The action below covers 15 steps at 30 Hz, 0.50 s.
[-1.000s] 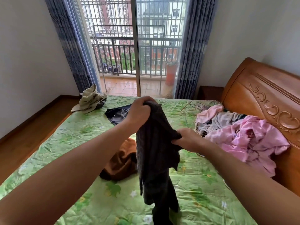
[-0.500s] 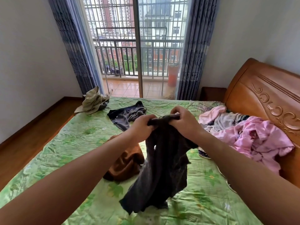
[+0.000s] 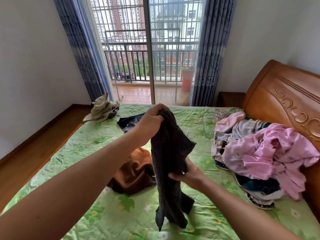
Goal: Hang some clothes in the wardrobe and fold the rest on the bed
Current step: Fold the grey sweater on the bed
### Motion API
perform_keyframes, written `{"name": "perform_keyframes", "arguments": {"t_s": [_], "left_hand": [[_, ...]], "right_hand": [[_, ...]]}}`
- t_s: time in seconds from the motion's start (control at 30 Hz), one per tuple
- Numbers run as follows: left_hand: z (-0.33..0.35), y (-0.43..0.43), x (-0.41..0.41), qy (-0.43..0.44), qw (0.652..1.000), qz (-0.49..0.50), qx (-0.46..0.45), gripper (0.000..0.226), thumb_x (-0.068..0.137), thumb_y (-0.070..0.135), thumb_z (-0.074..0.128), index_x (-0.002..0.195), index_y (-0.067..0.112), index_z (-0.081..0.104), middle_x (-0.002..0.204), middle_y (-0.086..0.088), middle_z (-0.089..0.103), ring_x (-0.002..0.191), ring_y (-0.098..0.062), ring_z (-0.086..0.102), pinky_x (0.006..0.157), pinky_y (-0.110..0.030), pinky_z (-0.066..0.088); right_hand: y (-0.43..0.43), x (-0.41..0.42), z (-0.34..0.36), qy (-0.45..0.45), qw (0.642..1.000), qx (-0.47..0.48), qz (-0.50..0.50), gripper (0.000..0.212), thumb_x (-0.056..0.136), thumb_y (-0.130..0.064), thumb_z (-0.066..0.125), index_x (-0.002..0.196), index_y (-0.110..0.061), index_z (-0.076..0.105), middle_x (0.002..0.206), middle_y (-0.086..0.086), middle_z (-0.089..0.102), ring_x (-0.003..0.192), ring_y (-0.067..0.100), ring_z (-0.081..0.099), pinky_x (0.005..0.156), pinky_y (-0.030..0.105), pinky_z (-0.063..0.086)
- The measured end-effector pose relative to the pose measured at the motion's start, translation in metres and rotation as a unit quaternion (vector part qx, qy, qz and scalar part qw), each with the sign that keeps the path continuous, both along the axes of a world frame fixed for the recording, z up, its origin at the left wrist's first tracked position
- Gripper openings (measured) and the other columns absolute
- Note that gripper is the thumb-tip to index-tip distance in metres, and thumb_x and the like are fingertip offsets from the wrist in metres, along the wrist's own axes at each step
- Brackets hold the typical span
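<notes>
A dark grey garment (image 3: 170, 153) hangs above the green bed (image 3: 83, 153), its lower end touching the sheet. My left hand (image 3: 150, 118) grips its top end, raised at the centre. My right hand (image 3: 187, 174) grips the garment lower down, at its middle. A brown garment (image 3: 133, 172) lies crumpled on the bed behind the grey one. A pile of pink and grey clothes (image 3: 259, 153) lies by the headboard on the right. A dark blue garment (image 3: 128, 122) lies flat further back, partly hidden by my left hand. A beige garment (image 3: 103, 108) sits at the bed's far left corner.
Several wire hangers (image 3: 213, 115) lie on the bed behind the pink pile. The carved wooden headboard (image 3: 280, 101) bounds the right side. A glass balcony door (image 3: 150, 49) with blue curtains faces me. Wooden floor (image 3: 39, 135) runs along the left.
Half a second ago both hands held the garment's top edge together. Now my left hand has lifted that end higher and my right hand has slid down to the garment's middle.
</notes>
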<state>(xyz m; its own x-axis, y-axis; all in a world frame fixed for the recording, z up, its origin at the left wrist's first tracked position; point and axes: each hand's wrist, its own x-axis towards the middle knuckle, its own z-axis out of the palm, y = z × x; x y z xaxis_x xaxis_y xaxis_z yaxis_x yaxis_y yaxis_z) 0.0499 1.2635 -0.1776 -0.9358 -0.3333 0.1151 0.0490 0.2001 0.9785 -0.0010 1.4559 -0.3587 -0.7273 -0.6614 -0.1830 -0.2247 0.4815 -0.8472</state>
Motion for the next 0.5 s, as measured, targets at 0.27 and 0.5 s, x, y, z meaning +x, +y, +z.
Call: {"name": "perform_keyframes", "arguments": {"t_s": [0.27,0.5], "left_hand": [[0.001,-0.012,0.005,0.012,0.998,0.05,0.047,0.043,0.089,-0.008,0.039,0.083,0.024,0.066,0.081,-0.016,0.065,0.081,-0.03,0.062,0.073,-0.039,0.05],[-0.005,-0.06,0.01,-0.013,0.985,0.153,-0.077,0.028,0.092,0.007,0.046,0.086,0.027,0.065,0.083,-0.01,0.068,0.077,-0.018,0.063,0.071,-0.033,0.052]], "right_hand": [[-0.033,0.024,-0.011,0.062,0.984,-0.053,-0.159,0.024,0.091,-0.023,0.066,0.068,-0.025,0.059,0.057,-0.01,0.06,0.059,0.013,0.059,0.056,0.032,0.048],[-0.015,-0.051,0.068,0.167,0.958,-0.056,-0.226,0.033,0.084,0.008,0.054,0.104,-0.016,0.045,0.08,0.004,0.059,0.075,0.031,0.059,0.059,0.037,0.04]]}}
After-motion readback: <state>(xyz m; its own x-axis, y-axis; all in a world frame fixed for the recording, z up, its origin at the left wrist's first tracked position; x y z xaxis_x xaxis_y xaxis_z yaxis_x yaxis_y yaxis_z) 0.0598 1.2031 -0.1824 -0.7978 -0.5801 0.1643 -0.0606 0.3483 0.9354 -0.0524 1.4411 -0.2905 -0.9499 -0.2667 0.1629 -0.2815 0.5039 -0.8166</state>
